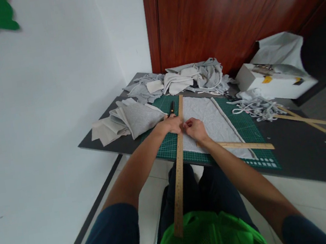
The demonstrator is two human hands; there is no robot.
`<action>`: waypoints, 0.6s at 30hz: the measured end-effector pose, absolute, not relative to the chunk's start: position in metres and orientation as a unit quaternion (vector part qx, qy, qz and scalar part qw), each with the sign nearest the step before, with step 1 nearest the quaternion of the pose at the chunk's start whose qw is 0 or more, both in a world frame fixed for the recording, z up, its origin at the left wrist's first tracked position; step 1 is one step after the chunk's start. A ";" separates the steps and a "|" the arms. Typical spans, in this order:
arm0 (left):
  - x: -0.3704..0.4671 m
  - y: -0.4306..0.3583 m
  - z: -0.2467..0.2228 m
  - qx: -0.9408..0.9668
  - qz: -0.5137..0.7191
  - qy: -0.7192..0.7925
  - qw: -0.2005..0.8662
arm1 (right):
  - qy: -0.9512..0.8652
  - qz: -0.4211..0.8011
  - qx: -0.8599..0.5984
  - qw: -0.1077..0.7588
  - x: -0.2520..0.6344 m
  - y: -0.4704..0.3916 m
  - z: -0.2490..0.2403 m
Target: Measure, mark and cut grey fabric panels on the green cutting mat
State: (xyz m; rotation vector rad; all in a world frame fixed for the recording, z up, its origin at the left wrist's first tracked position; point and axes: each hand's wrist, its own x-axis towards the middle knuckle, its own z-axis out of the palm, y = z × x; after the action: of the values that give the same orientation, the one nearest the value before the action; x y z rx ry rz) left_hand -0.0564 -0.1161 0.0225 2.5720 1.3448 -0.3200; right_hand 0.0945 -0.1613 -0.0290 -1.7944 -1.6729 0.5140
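Observation:
A long wooden ruler [179,184] lies across the left side of a grey cloth [206,114] on the green cutting mat [166,147], and its near end hangs over the table edge. My left hand [174,124] lies on the ruler, fingers spread. Just right of it, my right hand [194,129] is closed at the cloth beside the ruler; what its fingertips pinch is too small to make out. A black cutter [172,107] lies just beyond my left hand. A second wooden ruler [245,145] lies under my right forearm, across the cloth's near part.
Folded grey cloths [138,118] lie at the left, with heaped scraps [181,80] along the back. To the right are tangled strips [256,107], crossed wooden sticks [305,119] and a white box [278,81]. The dark table [310,154] ends close to my legs.

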 end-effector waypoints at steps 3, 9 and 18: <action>-0.054 -0.117 0.024 0.876 -0.120 0.452 0.117 | -0.634 0.211 -0.675 0.312 0.095 -0.174 -0.028; -0.047 -0.124 0.030 0.869 -0.139 0.464 0.098 | -0.635 0.227 -0.665 0.321 0.093 -0.200 -0.033; -0.035 -0.122 0.032 0.866 -0.157 0.468 0.079 | -0.629 0.273 -0.647 0.334 0.090 -0.230 -0.036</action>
State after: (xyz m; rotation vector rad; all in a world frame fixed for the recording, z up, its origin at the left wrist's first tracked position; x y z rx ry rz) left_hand -0.0351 -0.1216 0.0322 2.5920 1.3999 -0.4691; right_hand 0.0897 -0.2303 -0.0358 -1.6882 -1.6421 0.7132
